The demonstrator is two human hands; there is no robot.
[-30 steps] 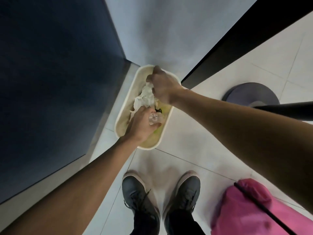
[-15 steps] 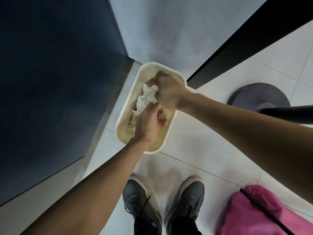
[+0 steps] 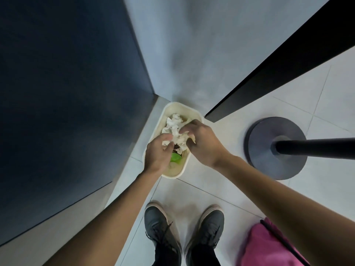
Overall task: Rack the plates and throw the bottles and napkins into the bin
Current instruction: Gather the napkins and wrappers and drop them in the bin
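Observation:
A cream oblong bin [image 3: 192, 110] stands on the tiled floor in a corner. Crumpled white napkins [image 3: 173, 124] lie in its far half, and the green cap of a bottle [image 3: 175, 157] shows in its near half. My left hand [image 3: 158, 154] hovers over the bin's near left side, its fingers loose, with the fingertips at the edge of the napkins. My right hand [image 3: 204, 144] is over the right rim with its fingers spread, the tips touching the napkins. Most of the bottle's body is hidden.
A dark blue wall [image 3: 67, 93] runs along the left and a black panel [image 3: 288, 60] slants at the right. A round grey stand base [image 3: 263, 143] with a black pole [image 3: 317, 150] sits right of the bin. A pink bag [image 3: 269, 246] lies by my shoes [image 3: 159, 223].
My left hand let go of the clear bottle, which now lies in the bin. My right hand opened over the napkins and drew back to the right rim.

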